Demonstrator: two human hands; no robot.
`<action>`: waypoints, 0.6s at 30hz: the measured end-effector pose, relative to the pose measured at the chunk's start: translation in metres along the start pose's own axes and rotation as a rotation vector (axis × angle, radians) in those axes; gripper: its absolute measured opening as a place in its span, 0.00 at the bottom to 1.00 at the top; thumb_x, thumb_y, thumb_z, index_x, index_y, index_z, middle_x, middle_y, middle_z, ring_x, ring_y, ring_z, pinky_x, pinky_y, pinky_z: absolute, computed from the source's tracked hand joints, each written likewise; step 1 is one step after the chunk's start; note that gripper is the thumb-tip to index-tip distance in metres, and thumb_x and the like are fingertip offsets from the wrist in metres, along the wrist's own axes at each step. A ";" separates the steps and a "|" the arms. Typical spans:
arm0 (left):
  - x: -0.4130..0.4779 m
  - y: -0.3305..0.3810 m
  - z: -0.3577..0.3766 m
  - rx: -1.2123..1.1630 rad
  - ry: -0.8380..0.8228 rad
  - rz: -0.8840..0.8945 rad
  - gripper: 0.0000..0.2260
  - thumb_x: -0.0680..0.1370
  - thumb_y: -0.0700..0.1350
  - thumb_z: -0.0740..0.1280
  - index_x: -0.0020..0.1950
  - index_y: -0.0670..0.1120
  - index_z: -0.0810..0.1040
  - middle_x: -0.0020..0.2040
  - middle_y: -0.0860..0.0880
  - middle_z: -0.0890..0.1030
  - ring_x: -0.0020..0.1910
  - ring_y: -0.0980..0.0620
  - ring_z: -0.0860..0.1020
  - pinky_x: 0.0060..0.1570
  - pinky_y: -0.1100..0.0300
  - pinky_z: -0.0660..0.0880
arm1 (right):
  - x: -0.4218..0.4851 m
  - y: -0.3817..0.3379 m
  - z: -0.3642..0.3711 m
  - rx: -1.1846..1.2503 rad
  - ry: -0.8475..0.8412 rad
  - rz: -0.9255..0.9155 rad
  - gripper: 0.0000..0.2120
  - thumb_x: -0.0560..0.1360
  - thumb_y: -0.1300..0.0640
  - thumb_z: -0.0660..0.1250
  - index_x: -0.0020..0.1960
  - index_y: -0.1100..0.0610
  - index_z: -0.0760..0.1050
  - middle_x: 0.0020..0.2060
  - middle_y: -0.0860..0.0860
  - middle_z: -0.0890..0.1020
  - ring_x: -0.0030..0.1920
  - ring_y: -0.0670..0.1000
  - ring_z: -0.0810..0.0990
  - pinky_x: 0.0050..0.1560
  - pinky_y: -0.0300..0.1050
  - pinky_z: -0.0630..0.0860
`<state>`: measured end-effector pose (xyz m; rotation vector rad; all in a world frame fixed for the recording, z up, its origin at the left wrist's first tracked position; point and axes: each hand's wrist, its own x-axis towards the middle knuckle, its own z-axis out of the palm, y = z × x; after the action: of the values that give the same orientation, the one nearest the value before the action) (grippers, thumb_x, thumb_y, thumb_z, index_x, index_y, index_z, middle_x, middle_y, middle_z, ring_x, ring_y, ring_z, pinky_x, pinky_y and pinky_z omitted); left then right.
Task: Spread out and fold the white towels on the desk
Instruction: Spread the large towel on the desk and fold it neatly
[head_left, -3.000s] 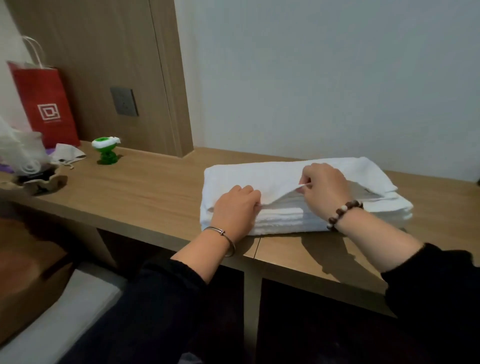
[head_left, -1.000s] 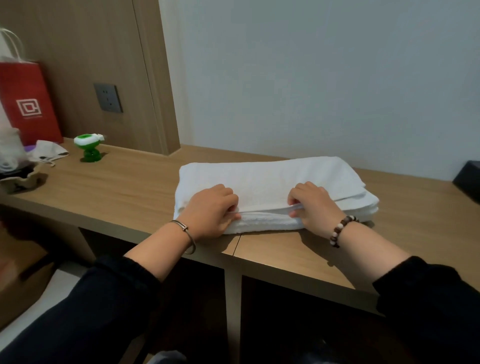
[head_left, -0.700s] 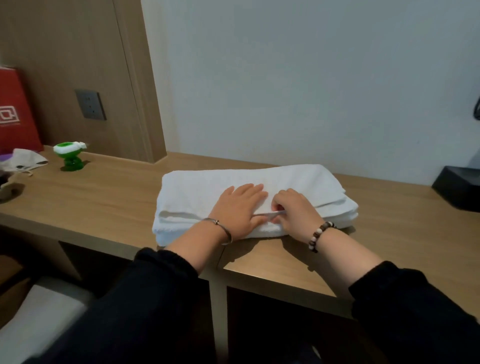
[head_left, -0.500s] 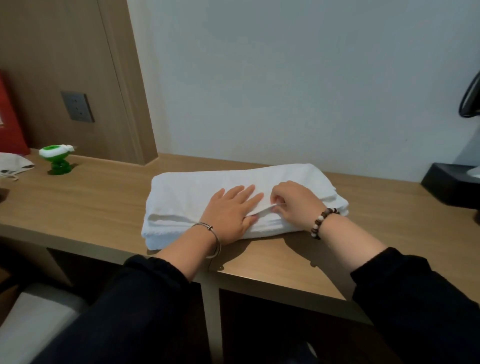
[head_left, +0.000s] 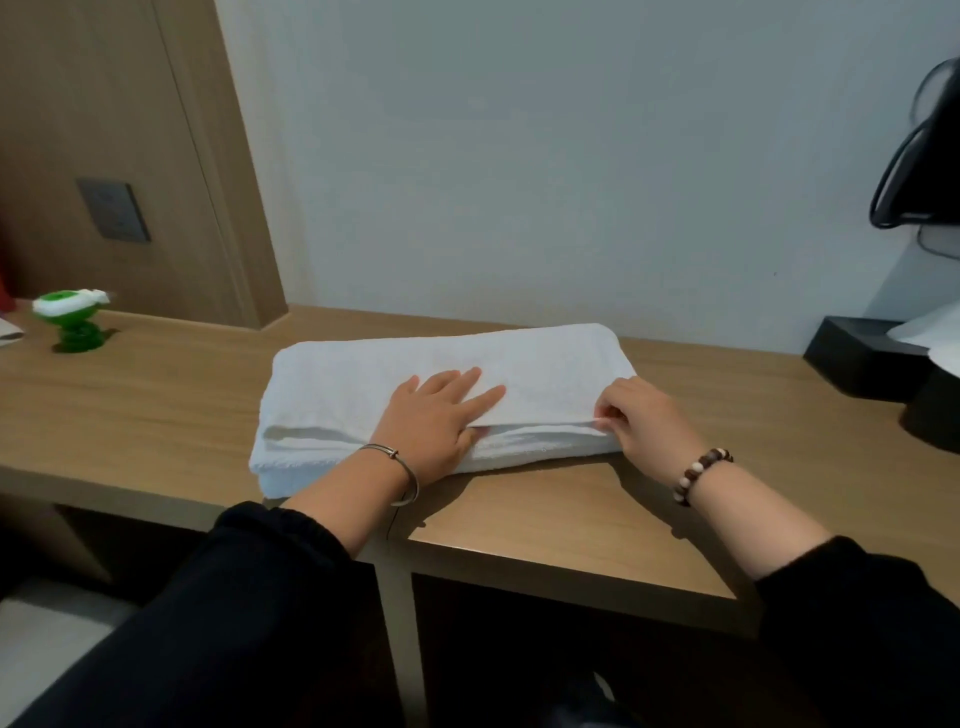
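Observation:
A folded white towel (head_left: 363, 384) lies in a thick long stack on the wooden desk (head_left: 130, 410), near its front edge. My left hand (head_left: 436, 421) rests flat on the towel's front middle with fingers spread, pressing the top layer down. My right hand (head_left: 641, 421) pinches the front right corner of the top layer between thumb and fingers. The lower layers show as a rolled edge along the front.
A green and white toy (head_left: 72, 322) stands at the desk's far left. A black box (head_left: 862, 358) with white paper sits at the far right, with a black bag (head_left: 924, 171) hanging above it. A wall socket (head_left: 113, 209) is on the wood panel.
My right hand has slid right along the towel's front edge to its corner. My left hand stays flat on the middle. The view has shifted right.

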<state>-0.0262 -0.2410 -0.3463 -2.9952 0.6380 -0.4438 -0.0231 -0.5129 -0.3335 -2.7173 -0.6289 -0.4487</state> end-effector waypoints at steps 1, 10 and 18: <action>-0.002 0.001 -0.001 -0.017 0.041 0.020 0.20 0.82 0.56 0.51 0.75 0.62 0.56 0.77 0.52 0.57 0.74 0.48 0.57 0.70 0.46 0.58 | 0.002 0.003 -0.002 0.025 -0.014 -0.005 0.06 0.76 0.60 0.66 0.41 0.54 0.72 0.40 0.46 0.74 0.45 0.49 0.72 0.45 0.41 0.67; -0.010 0.009 -0.010 -0.282 0.326 0.081 0.07 0.73 0.46 0.72 0.50 0.48 0.85 0.49 0.48 0.81 0.50 0.46 0.76 0.43 0.57 0.72 | 0.023 0.007 -0.023 0.001 -0.233 0.020 0.14 0.67 0.50 0.76 0.45 0.50 0.72 0.45 0.45 0.71 0.45 0.46 0.70 0.42 0.38 0.65; -0.003 0.011 -0.011 -0.290 0.258 -0.055 0.13 0.72 0.60 0.69 0.49 0.53 0.84 0.48 0.56 0.79 0.50 0.55 0.72 0.40 0.62 0.68 | 0.034 0.004 -0.039 -0.180 -0.312 -0.038 0.09 0.70 0.53 0.73 0.44 0.50 0.73 0.43 0.44 0.71 0.44 0.46 0.71 0.38 0.36 0.65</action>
<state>-0.0361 -0.2502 -0.3380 -3.2648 0.6929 -0.8176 -0.0017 -0.5183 -0.2865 -2.9808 -0.7524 -0.0904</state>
